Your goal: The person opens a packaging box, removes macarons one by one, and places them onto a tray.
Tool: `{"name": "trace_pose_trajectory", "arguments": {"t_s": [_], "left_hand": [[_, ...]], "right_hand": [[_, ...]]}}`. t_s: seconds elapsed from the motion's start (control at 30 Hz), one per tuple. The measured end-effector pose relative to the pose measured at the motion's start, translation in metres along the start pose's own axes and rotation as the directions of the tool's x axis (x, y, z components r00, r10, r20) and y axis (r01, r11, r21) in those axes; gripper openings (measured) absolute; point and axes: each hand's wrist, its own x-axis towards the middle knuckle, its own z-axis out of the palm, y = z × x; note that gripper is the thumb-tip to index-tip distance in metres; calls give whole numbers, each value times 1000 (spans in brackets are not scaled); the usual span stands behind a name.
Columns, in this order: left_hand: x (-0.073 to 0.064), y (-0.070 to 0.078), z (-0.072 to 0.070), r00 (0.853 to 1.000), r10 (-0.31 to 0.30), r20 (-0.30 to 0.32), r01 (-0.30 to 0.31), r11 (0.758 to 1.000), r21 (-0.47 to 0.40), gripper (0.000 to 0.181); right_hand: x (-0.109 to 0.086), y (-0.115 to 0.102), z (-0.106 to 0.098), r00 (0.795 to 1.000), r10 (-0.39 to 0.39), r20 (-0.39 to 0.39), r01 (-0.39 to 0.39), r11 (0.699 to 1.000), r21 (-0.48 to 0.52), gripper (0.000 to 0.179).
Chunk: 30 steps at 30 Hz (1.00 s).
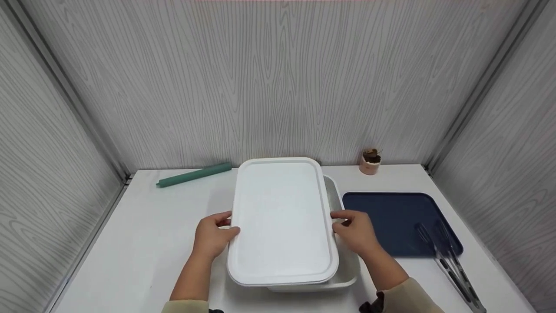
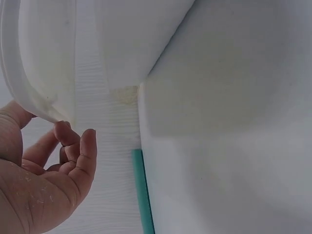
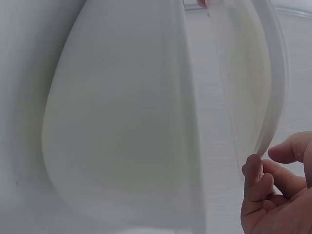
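A white rectangular lid [image 1: 282, 221] with rounded corners is held above a white box [image 1: 349, 271], shifted left so that the box's right side shows. My left hand [image 1: 213, 237] pinches the lid's left edge, thumb on top and fingers beneath. On the opposite edge, my right hand [image 1: 357, 230] pinches the rim between thumb and fingers. Both wrist views show a gap between the raised lid [image 3: 275, 73] and the box wall [image 3: 122, 122]. Most of the box is hidden under the lid in the head view.
A green rod [image 1: 194, 174] lies at the back left of the white table [image 1: 130, 243]. At the back right stands a small potted plant [image 1: 370, 163]. A dark blue tray [image 1: 386, 221] lies on the right, with metal tongs [image 1: 454, 269] across its near corner.
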Motion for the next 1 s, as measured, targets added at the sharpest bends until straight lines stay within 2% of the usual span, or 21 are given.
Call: {"name": "trace_pose_trajectory", "arguments": {"t_s": [0.2,0.37,0.63,0.8,1.0], "left_hand": [[6,-3,-18,1000,-17,-12,18,999,27,54],[9,-4,-35,1000,-21,-16,21,999,43,54],[17,-8,-60,997,-54,-47,57,996,70,56],[20,-16,-76,995,-71,-67,76,994,81,55],[22,-29,-95,993,-69,-91,77,992,98,55]], "right_hand": [[-2,-4,16,997,-24,71,22,999,24,36],[-4,-9,30,985,-103,141,97,994,43,43],[-5,-19,54,954,-155,256,136,987,90,56],[-8,-24,70,931,-182,318,146,980,132,63],[-13,-34,89,900,-193,392,153,980,130,63]]}}
